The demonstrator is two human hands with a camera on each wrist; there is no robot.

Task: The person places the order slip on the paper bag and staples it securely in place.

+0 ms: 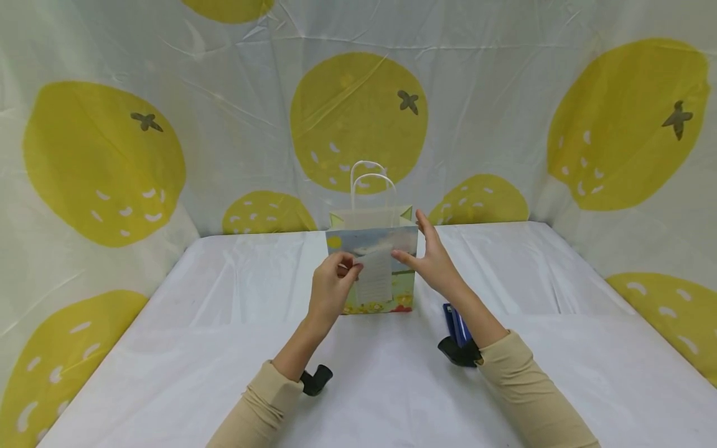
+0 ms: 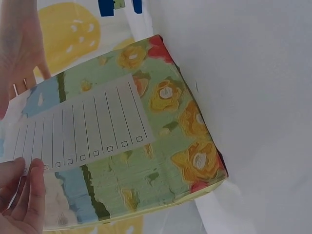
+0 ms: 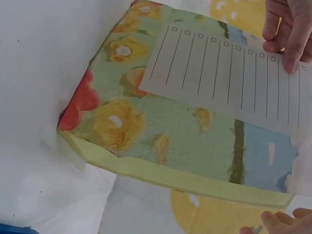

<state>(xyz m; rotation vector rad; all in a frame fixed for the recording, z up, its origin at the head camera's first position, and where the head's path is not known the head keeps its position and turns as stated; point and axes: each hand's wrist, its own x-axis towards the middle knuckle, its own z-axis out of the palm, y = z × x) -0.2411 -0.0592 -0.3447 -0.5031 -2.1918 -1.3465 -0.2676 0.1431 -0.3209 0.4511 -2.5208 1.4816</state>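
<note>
A paper gift bag (image 1: pixel 404 289) painted with flowers, grass and sky stands upright, its two white handles (image 1: pixel 374 176) raised. Against its front is a white lined checklist sheet (image 1: pixel 374 277), small boxes along one edge, slightly tilted. My left hand (image 1: pixel 334 283) pinches the sheet near its upper left edge between thumb and fingers; the left wrist view shows these fingertips (image 2: pixel 35 170) at the box side. My right hand (image 1: pixel 437 258) is spread at the bag's right side, thumb at the sheet's upper right, fingers extended along the bag's side edge.
A blue flat object (image 1: pixel 458 325) lies under my right forearm, partly hidden by a black wrist mount (image 1: pixel 459 353). Another black mount (image 1: pixel 317 380) is at my left wrist. White cloth covers the table (image 1: pixel 386 386); a lemon-print curtain (image 1: pixel 482 93) hangs behind and at both sides.
</note>
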